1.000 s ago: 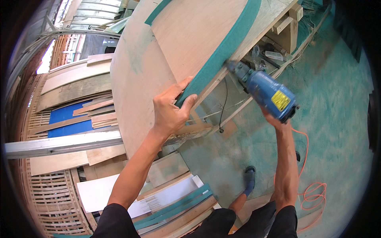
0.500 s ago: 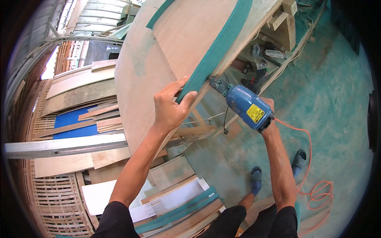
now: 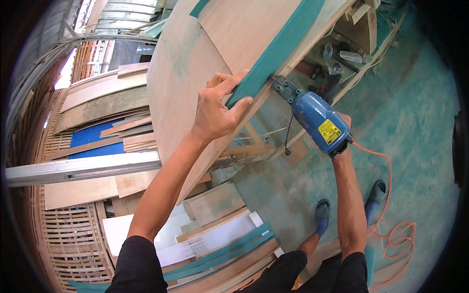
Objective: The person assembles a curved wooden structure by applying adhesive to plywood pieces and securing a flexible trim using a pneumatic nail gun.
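Nearest, scrap boards (image 3: pixel 215 244) and teal strips (image 3: pixel 220 256) lie stacked on the floor (image 3: pixel 415 122) at the left of the person's feet in blue sandals (image 3: pixel 322 217), with an orange cord (image 3: pixel 398 239) looped at the right and running up to the tool.

Farther up, the right hand (image 3: pixel 344 132) is wrapped shut around the rear of a blue power tool (image 3: pixel 317 119); most of its fingers are hidden behind the body. The tool's nose points up and left, touching the underside edge of the panel (image 3: pixel 195 73) just beside the strip.

The left hand (image 3: pixel 220 110) presses on a teal edge strip (image 3: pixel 278 49): the fingers (image 3: pixel 229 85) lie curled over the strip's near end, thumb below, pinching it against the big curved plywood panel. The strip runs from the hand away to the far right along the panel's edge. A wooden frame (image 3: pixel 361 19) with small bottles shows beyond it.

To do this well, I judge the strip should stay flush with the edge, held tight right beside the tool's nose yet with the fingers clear of it. The tool ought to sit square to the edge, and the cord should hang free of the feet.

At the far left, more planks (image 3: pixel 97 97) lean in a pile.
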